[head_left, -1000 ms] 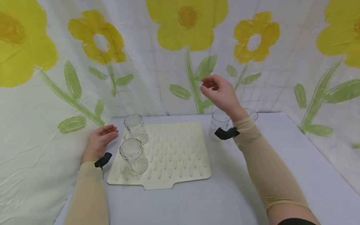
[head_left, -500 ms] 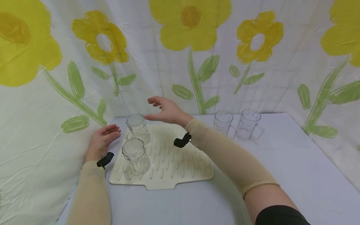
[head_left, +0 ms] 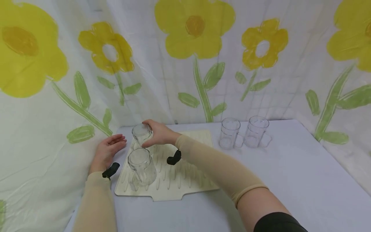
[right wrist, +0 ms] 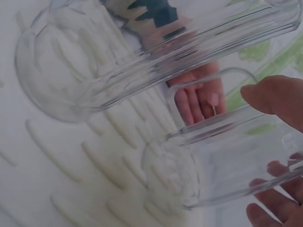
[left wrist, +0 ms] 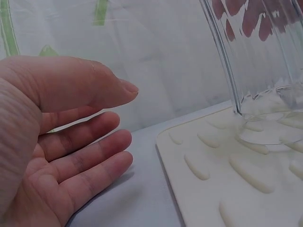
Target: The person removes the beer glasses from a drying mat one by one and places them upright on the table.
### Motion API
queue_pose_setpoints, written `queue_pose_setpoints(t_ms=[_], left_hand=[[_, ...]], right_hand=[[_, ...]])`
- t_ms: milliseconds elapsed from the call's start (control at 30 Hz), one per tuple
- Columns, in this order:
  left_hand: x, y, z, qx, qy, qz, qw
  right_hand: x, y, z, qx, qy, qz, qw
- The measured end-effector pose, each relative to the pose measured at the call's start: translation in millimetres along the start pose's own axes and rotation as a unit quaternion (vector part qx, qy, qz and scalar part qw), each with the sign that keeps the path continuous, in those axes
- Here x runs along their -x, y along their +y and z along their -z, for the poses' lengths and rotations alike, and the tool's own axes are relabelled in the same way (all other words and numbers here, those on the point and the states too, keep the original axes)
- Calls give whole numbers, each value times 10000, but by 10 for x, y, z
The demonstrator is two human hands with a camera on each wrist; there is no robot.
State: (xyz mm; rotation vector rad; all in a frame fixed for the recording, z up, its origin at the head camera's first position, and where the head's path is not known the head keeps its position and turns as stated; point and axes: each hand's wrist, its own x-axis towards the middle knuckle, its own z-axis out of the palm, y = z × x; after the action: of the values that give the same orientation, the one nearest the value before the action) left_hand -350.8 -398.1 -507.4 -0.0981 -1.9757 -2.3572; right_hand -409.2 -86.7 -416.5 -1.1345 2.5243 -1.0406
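Two clear glass mugs stand on the left part of a cream ridged drying mat. My right hand reaches around the far mug, its thumb on the near side and its fingers on the far side. Through the right wrist view, the thumb and fingers lie on opposite sides of this mug. Closer to me stands the near mug, its handle toward the front left. Left of the mat, my left hand rests on the table, fingers loosely bent and holding nothing.
Two more glass mugs, one beside the other, stand at the back right of the mat with handles to the right. A white curtain with yellow flowers hangs behind the white-covered table.
My right hand has swept left from above the right-hand mugs, then come down around the far mug on the mat. The left hand stays at the mat's left side.
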Motion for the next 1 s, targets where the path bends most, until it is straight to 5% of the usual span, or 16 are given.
queue_pose_setpoints(t_ms=[533, 1000], left_hand=[[-18, -31, 25, -21, 90, 61, 9999], [-24, 11, 26, -86, 181, 185, 9996]], right_hand=[[14, 51, -100, -335, 626, -208, 9973], [134, -118, 193, -963, 973, -116, 9905]])
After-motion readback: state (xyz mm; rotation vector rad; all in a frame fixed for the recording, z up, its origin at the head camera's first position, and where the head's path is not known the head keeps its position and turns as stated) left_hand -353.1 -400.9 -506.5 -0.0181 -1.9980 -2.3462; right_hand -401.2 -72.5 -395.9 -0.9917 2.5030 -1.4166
